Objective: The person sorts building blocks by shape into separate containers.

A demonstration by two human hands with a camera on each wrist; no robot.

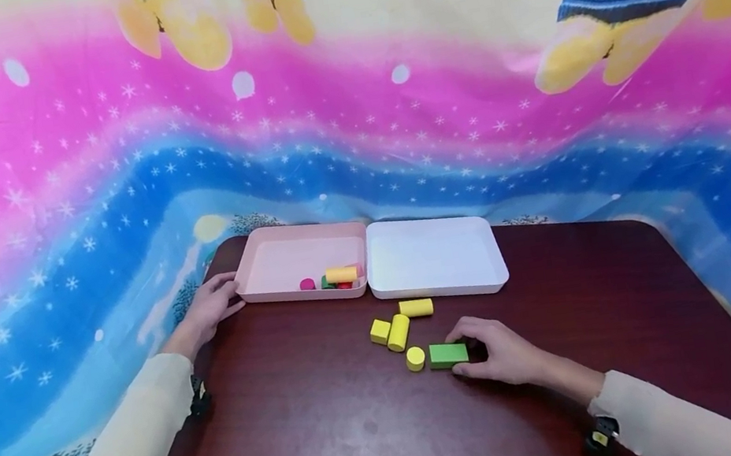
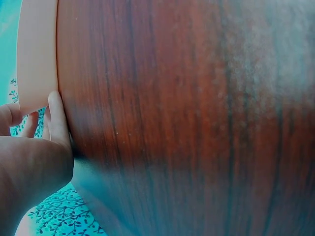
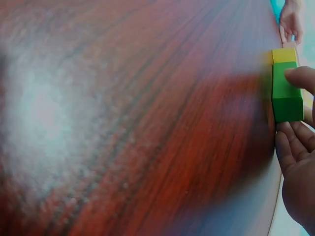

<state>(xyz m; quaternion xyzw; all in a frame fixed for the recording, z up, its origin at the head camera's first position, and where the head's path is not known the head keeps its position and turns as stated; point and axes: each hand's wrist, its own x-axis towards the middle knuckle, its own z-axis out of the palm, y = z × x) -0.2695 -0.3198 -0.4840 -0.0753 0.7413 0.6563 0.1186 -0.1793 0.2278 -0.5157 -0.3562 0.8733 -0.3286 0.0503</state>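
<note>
Near the middle of the table, my right hand point(image 1: 503, 353) has its thumb and fingers on either side of a green rectangular block point(image 1: 446, 355), pinching its right end. In the right wrist view the thumb overlaps the side of the green block point(image 3: 286, 91). The fingers of my left hand point(image 1: 209, 308) rest fairly straight against the left end of a pink tray point(image 1: 250, 272). Beside the green block stands a short yellow cylinder point(image 1: 415, 359). Behind it lie a yellow cube point(image 1: 380, 332) and two longer yellow cylinders, one angled point(image 1: 399, 333), one sideways point(image 1: 416, 308).
A white tray point(image 1: 433, 249) adjoins the pink one on its right. Inside the pink tray, an orange cylinder point(image 1: 341, 274) lies over green and red pieces, with a magenta round piece point(image 1: 307, 284) nearby. A patterned cloth point(image 1: 321, 131) hangs behind the dark wooden table point(image 1: 309, 412).
</note>
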